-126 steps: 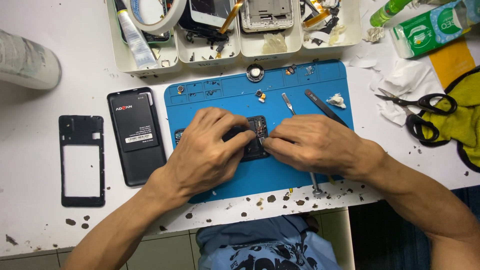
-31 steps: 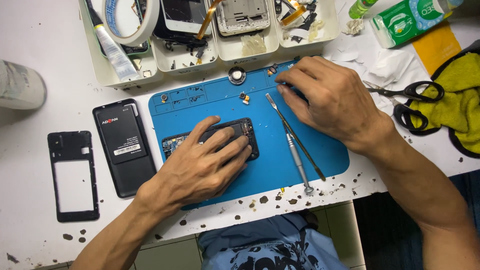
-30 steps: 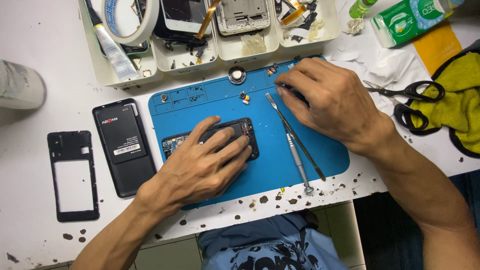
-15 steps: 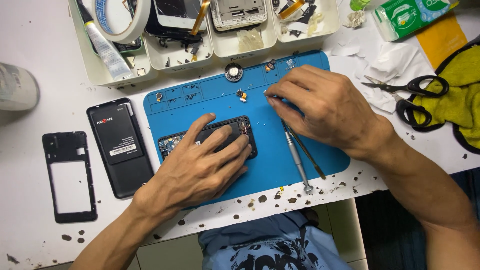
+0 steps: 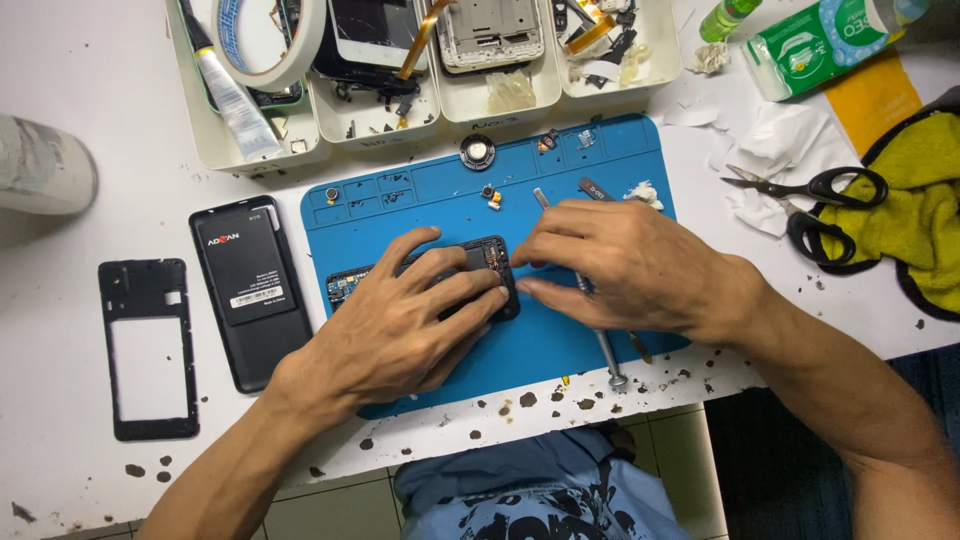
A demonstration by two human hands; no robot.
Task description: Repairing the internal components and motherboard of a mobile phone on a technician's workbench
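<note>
The left hand [image 5: 400,325] lay flat with fingers spread, pressing the opened phone body [image 5: 480,270] onto the blue repair mat [image 5: 600,170]. The right hand [image 5: 630,270] brought thumb and forefinger together at the phone's right edge; whether they pinched anything could not be told. A screwdriver [image 5: 600,345] lay beneath it. The exposed circuit board looked light, stiff and fragile, best held by its frame edges. A black back cover [image 5: 250,290] lay just left of the mat

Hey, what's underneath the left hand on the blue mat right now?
The left hand presses on an opened phone body lying on the blue mat. Only the phone's ends show, with bare circuitry; its middle is covered by the hand.
</note>
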